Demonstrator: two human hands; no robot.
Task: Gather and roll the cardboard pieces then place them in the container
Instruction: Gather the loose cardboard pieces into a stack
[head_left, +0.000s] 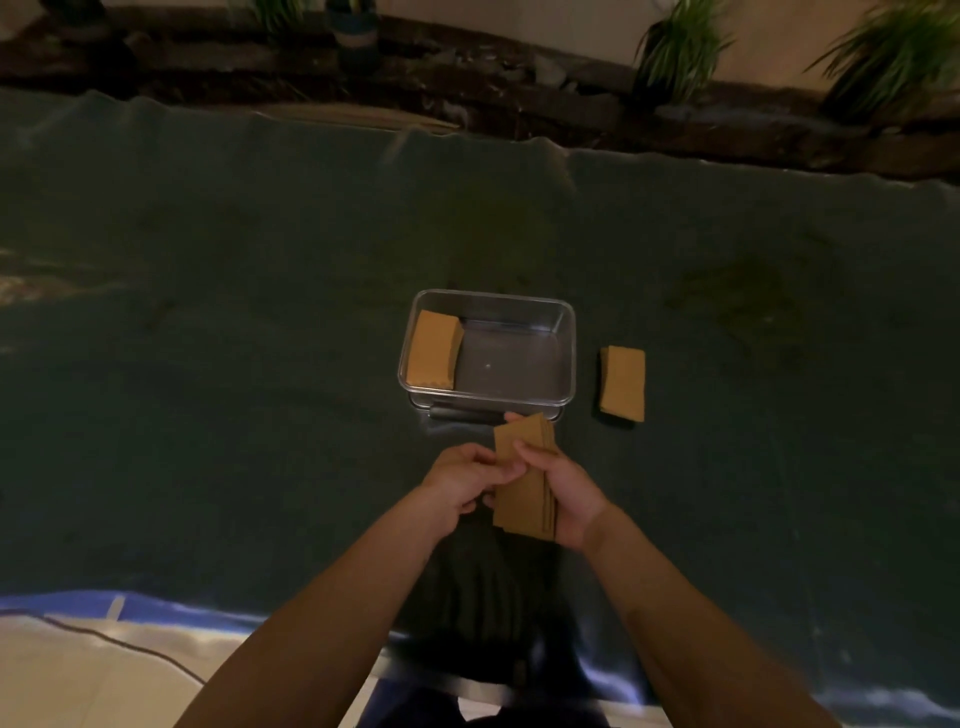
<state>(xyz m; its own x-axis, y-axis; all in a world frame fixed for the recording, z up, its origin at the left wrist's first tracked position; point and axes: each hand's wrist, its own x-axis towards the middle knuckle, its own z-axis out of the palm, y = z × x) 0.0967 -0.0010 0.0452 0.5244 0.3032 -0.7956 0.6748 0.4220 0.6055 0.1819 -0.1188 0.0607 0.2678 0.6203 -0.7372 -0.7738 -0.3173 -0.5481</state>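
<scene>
I see a dark green cloth (260, 312) spread out, plants (680, 47) behind it. Both my hands hold a cardboard stack (522, 483) just before the clear container (566, 358): left hand (465, 480) fingers pinching its edge, right hand (563, 491) fingers wrapped round it. One bundle (434, 351) lies inside the container, another bundle (622, 383) beside it.

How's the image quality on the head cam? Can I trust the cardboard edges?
Head view: dim, warm light; the plants at the top are blurred and the far mat edge bows from wide-angle distortion; the cardboard stack in both hands reads clearly, and the clear container shows faint rim glare.
</scene>
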